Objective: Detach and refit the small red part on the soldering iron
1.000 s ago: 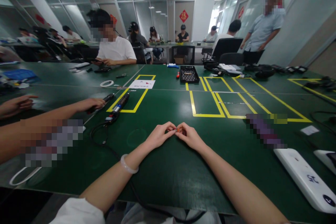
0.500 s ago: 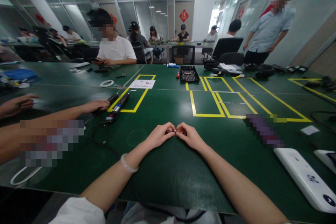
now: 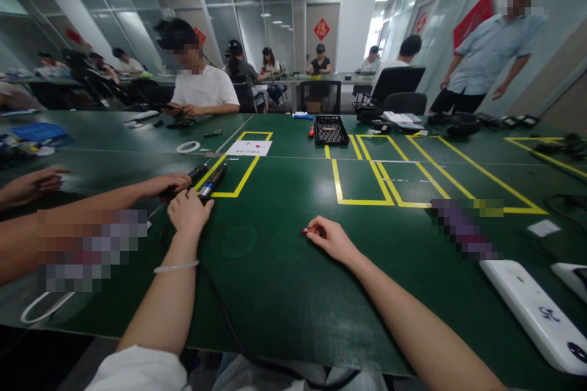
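My left hand (image 3: 189,212) is over the rear end of a black electric screwdriver (image 3: 213,181) with a blue and silver band, its fingers curled on the tool. The screwdriver still lies on the table, and its rear part is hidden under my hand. My right hand (image 3: 332,238) is closed in a pinch on a small red and orange part (image 3: 305,231), held just above or on the tabletop; the fingers hide most of it. A black cable (image 3: 224,311) runs past my left forearm to the table's front edge.
To the left, a co-worker's hand (image 3: 172,183) is on another black tool (image 3: 197,172). Farther back are a black tray (image 3: 331,129) of small parts, a red-handled item (image 3: 312,131) and a paper sheet (image 3: 250,147). A white power bank (image 3: 527,311) lies at right.
My left hand has let go of the small part and moved left onto the electric screwdriver. My right hand keeps the part in nearly the same spot. A standing person has shifted right.
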The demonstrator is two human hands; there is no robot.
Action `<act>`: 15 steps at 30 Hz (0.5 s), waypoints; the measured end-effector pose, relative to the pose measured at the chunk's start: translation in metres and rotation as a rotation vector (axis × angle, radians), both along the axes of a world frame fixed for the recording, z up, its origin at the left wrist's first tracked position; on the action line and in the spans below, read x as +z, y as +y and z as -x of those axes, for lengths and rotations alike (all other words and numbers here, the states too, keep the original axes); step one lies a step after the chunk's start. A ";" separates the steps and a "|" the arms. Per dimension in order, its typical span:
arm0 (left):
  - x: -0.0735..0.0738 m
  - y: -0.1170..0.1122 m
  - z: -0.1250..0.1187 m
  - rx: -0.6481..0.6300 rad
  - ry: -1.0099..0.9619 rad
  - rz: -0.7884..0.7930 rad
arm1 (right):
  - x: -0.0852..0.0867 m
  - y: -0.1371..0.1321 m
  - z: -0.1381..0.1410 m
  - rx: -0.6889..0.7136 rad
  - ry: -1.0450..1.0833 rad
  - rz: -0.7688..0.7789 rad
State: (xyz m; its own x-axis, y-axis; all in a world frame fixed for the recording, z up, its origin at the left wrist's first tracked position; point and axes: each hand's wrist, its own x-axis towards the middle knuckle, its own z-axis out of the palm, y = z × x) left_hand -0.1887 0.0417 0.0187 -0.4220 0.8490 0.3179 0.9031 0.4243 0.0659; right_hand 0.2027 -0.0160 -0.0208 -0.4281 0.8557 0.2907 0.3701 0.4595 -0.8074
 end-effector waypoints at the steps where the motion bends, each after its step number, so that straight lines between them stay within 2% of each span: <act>1: -0.002 0.000 0.011 0.045 -0.042 0.087 | 0.000 0.000 0.000 0.001 -0.001 0.003; 4: -0.006 0.001 0.028 0.080 -0.143 0.263 | 0.000 0.000 0.000 0.002 -0.001 0.013; 15: -0.010 0.004 0.026 -0.017 -0.116 0.278 | 0.002 -0.001 0.001 -0.015 -0.021 0.017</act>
State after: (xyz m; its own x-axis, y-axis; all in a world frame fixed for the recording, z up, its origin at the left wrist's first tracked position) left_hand -0.2148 0.0454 0.0084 -0.4271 0.9039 0.0228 0.9034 0.4255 0.0529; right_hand 0.2021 -0.0166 -0.0191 -0.4209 0.8670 0.2669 0.3944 0.4398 -0.8069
